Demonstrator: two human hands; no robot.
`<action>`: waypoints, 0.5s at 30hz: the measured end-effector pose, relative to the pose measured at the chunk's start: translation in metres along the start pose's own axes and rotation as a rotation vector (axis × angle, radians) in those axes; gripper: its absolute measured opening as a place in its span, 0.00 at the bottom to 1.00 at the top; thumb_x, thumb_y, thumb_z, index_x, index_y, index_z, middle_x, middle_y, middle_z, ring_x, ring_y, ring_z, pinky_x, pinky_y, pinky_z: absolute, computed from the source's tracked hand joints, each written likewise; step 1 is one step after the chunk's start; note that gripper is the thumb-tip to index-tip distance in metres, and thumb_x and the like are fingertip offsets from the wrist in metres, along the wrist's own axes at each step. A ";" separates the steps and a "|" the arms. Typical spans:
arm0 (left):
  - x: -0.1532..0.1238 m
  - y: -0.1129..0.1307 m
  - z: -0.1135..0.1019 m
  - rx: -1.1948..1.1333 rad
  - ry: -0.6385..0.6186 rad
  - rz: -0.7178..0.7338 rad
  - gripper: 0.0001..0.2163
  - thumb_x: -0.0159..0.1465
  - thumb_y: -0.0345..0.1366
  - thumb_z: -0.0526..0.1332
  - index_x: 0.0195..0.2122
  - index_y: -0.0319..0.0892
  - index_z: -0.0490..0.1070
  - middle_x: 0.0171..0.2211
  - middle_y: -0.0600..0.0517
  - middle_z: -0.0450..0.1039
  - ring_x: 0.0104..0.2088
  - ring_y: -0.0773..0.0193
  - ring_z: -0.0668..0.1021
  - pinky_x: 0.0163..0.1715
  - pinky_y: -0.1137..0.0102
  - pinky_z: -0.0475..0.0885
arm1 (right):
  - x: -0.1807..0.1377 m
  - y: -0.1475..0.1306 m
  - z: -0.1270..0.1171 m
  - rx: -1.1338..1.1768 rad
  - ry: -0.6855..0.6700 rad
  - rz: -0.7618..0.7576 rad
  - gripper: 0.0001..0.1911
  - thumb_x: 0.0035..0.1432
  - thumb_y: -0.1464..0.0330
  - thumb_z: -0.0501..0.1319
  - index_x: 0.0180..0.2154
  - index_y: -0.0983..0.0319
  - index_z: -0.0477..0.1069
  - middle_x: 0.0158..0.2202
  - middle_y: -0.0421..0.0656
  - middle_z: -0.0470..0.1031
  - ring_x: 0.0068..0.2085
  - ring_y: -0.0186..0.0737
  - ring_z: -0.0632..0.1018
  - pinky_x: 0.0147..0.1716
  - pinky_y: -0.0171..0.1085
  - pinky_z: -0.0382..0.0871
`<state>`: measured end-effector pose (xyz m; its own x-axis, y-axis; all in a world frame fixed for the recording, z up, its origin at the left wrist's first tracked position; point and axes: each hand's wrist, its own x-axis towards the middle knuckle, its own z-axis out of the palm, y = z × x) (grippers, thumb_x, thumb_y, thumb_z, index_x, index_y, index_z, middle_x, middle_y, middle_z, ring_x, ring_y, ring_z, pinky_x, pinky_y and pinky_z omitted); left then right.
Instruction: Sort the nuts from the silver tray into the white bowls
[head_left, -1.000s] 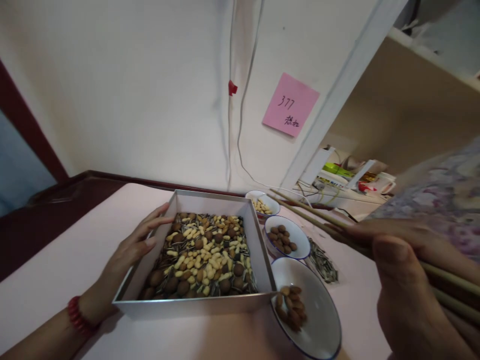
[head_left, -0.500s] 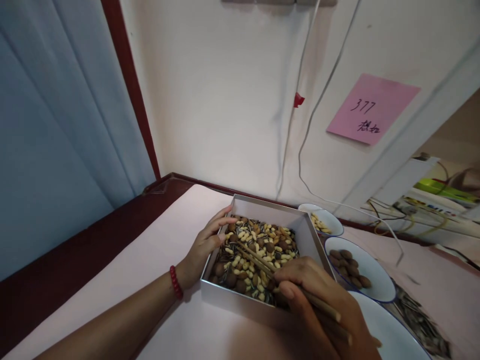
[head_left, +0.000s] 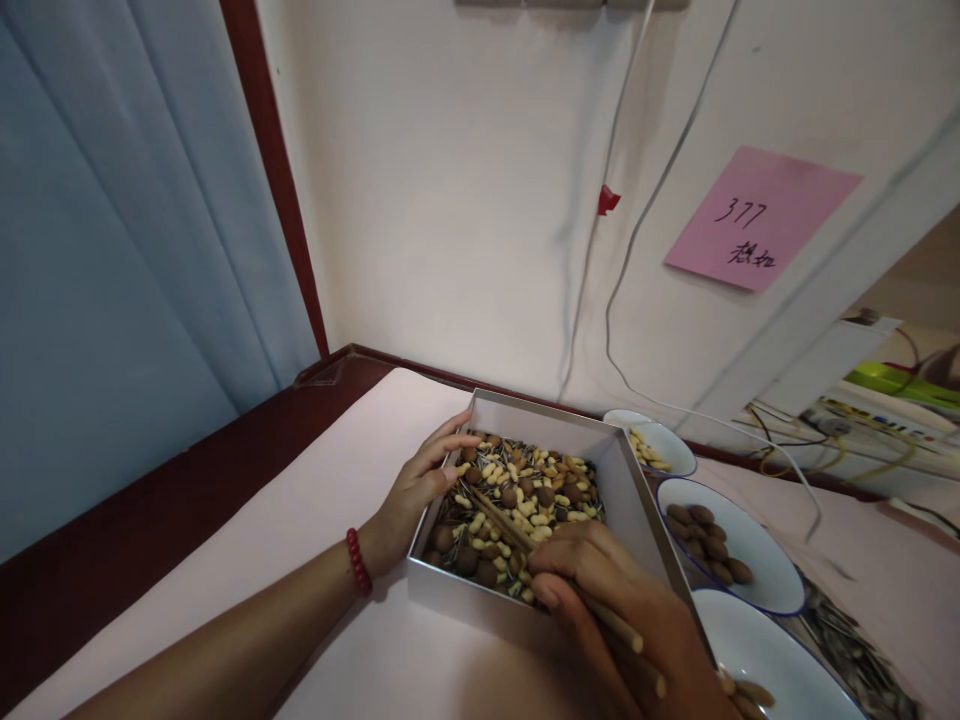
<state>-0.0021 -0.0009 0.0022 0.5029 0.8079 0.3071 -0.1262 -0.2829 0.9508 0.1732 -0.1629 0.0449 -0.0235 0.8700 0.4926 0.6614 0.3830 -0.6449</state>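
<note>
An open box (head_left: 480, 610) with pale walls holds a mix of peanuts (head_left: 540, 505), round brown nuts (head_left: 467, 560) and striped sunflower seeds. My left hand (head_left: 420, 495) grips the box's left wall, fingers over the rim and tips just inside. A pair of wooden chopsticks (head_left: 504, 522) is held in my right hand (head_left: 622, 600), over the near right part of the box. Their tips reach in among the nuts toward the left side; whether they pinch a nut I cannot tell. My right hand hides the box's near right corner.
Right of the box stand a bowl of peanuts (head_left: 686, 460), a bowl of brown oval nuts (head_left: 772, 560) and a nearer bowl with almond-like nuts (head_left: 787, 660). Sunflower seeds (head_left: 862, 650) lie at far right. A white cable (head_left: 705, 408) hangs down the wall behind.
My right hand and the chopsticks have shifted a little left and down over the box. The left hand keeps its hold. The whole view has moved slightly.
</note>
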 end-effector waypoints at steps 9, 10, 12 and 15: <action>0.000 0.000 -0.001 0.014 -0.004 -0.008 0.17 0.61 0.43 0.60 0.49 0.48 0.77 0.70 0.52 0.56 0.70 0.46 0.55 0.69 0.52 0.51 | 0.002 -0.001 -0.008 -0.093 -0.023 -0.055 0.12 0.70 0.70 0.51 0.36 0.58 0.72 0.35 0.41 0.75 0.36 0.33 0.79 0.36 0.29 0.73; 0.000 -0.001 -0.001 0.015 -0.003 -0.006 0.17 0.61 0.42 0.60 0.49 0.48 0.77 0.70 0.52 0.57 0.70 0.47 0.56 0.69 0.52 0.51 | 0.002 -0.001 -0.009 -0.109 -0.034 -0.065 0.12 0.70 0.70 0.52 0.36 0.58 0.72 0.35 0.41 0.75 0.36 0.33 0.79 0.35 0.29 0.73; 0.000 -0.002 -0.001 0.007 -0.003 -0.002 0.17 0.61 0.42 0.60 0.49 0.48 0.77 0.70 0.52 0.57 0.70 0.47 0.56 0.69 0.53 0.51 | 0.003 0.000 -0.013 -0.152 -0.039 -0.096 0.11 0.69 0.71 0.53 0.36 0.58 0.72 0.34 0.40 0.76 0.34 0.32 0.79 0.34 0.27 0.73; -0.001 -0.004 -0.001 -0.018 -0.006 0.002 0.16 0.61 0.42 0.60 0.49 0.48 0.78 0.70 0.52 0.56 0.70 0.47 0.57 0.68 0.54 0.52 | 0.005 -0.001 -0.020 -0.195 -0.024 -0.131 0.10 0.69 0.71 0.53 0.35 0.58 0.71 0.32 0.39 0.76 0.32 0.30 0.79 0.32 0.24 0.73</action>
<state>-0.0031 0.0000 -0.0014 0.5079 0.8043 0.3085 -0.1427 -0.2746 0.9509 0.1878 -0.1654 0.0595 -0.1347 0.8250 0.5488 0.7838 0.4275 -0.4504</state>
